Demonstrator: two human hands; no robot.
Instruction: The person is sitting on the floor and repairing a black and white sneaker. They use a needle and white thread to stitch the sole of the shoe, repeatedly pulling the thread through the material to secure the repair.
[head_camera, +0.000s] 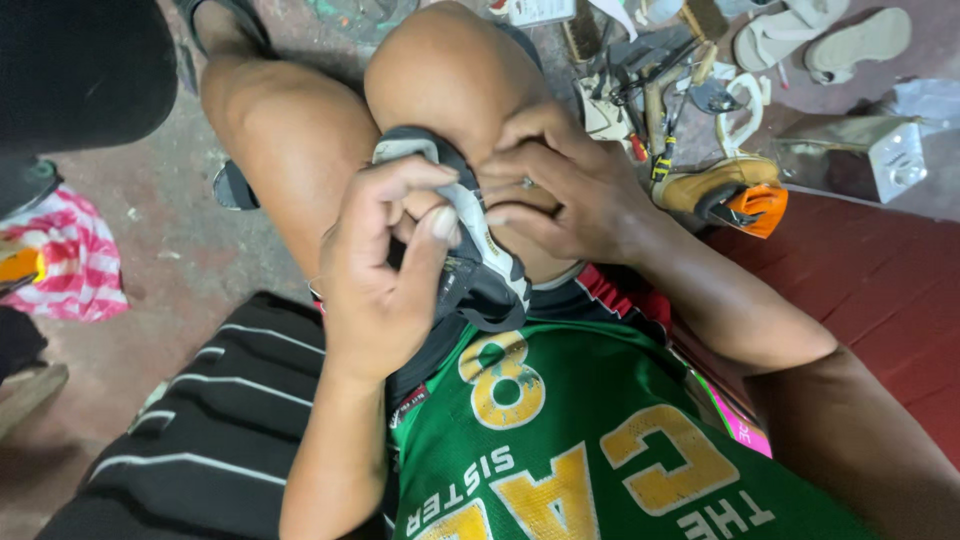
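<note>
Red concrete floor (180, 270) (tools (660, 110) scattered) under hands

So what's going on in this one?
A seated person holds a dark shoe with a white sole edge between their knees. The left hand grips its side, thumb on the sole edge, while the right hand pinches at its top. Tools and pale sandals lie on the floor nearby.

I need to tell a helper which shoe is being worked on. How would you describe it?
Start at the bent knee. Pressed against it, gripped by the left hand and right hand, is a dark shoe with a white sole edge; the pale sandals lie untouched on the floor.
</note>
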